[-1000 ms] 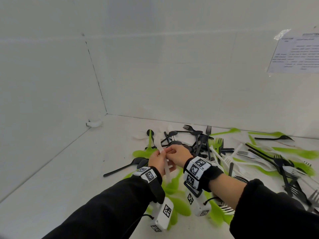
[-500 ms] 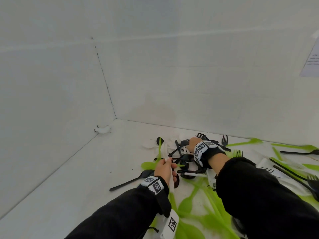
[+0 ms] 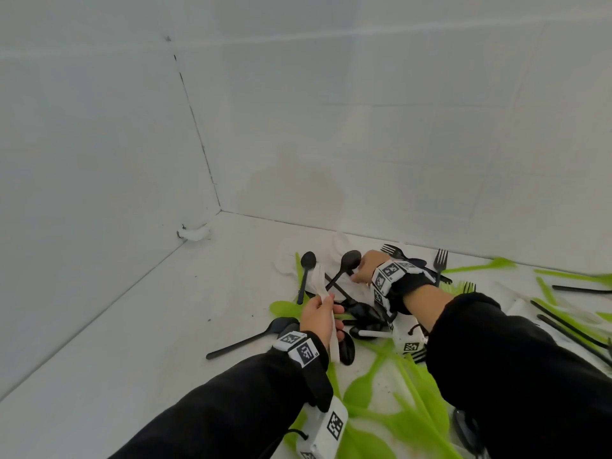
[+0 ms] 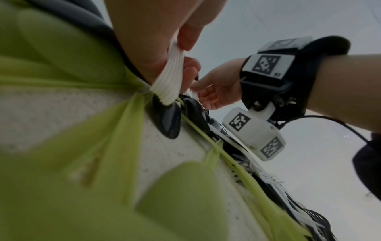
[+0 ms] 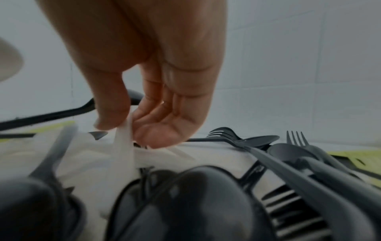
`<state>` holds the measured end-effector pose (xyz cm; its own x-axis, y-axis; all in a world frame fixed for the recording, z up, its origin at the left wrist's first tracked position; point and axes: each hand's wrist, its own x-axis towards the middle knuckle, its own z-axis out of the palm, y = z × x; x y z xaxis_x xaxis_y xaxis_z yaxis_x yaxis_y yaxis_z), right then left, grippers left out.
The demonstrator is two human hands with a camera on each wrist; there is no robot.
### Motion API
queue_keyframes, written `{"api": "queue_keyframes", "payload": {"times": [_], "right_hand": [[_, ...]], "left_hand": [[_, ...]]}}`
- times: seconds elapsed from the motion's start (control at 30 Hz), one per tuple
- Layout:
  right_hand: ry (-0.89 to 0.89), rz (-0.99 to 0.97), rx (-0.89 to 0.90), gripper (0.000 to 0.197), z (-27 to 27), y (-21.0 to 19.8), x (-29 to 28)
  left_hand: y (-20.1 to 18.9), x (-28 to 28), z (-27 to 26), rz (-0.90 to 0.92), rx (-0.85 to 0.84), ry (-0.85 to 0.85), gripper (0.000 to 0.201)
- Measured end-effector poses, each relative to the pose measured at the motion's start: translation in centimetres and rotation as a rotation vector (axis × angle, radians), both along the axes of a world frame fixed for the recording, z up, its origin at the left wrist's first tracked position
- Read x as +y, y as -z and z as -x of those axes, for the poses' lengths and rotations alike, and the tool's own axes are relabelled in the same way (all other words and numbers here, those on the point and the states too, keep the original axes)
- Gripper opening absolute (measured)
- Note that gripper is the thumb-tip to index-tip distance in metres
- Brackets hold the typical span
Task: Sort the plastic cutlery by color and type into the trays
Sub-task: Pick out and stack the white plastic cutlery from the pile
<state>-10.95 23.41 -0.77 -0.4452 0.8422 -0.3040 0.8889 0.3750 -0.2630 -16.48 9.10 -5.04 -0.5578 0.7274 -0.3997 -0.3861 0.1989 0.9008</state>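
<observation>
A heap of black, white and green plastic cutlery (image 3: 361, 313) covers the white floor. My left hand (image 3: 323, 314) grips a bundle of white cutlery (image 3: 326, 313), whose stacked handle ends (image 4: 169, 78) fan out below the fingers in the left wrist view. Farther back, my right hand (image 3: 364, 268) reaches into the heap and pinches one white piece (image 5: 123, 143) between thumb and fingers, lifting it off other white pieces. What type that piece is I cannot tell. Black spoons (image 3: 349, 260) and black forks (image 5: 226, 135) lie around the right hand.
White walls meet in a corner (image 3: 218, 210) behind the heap. Green spoons (image 3: 397, 422) spread over the floor near me, and more green and black pieces (image 3: 569, 313) trail off to the right. Bare floor (image 3: 132, 326) stretches to the left. No tray shows.
The hands were together on the white bundle a second ago. The right hand has since let go, reached forward into the heap and pinched another white piece. The left hand keeps the bundle.
</observation>
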Motion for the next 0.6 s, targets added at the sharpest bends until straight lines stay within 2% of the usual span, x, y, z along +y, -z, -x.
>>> {"api": "queue_keyframes", "payload": {"times": [0.17,0.27,0.37,0.5,0.6], "right_hand": [[0.111,-0.031,0.190,0.032,-1.8,-0.9,1.1],[0.124,-0.030,0.307,0.019,-2.5,-1.0,1.4],[0.102,-0.013,0.292,0.020,-2.6,-0.6,1.3],[0.088,-0.068,0.250,0.030,-2.2,-0.1,0.5],[-0.067,-0.048,0.165,0.033,-1.9,0.2,-0.1]], "left_hand": [[-0.3,-0.1,-0.1,-0.014,-0.015,-0.006,0.018],[-0.5,-0.3,-0.2,-0.021,-0.023,-0.009,0.016],[-0.5,-0.4,-0.3,-0.024,-0.035,-0.011,0.017],[-0.6,-0.4,-0.2,-0.027,-0.038,-0.018,0.016],[-0.7,-0.5,-0.1,-0.030,-0.036,-0.026,0.017]]}}
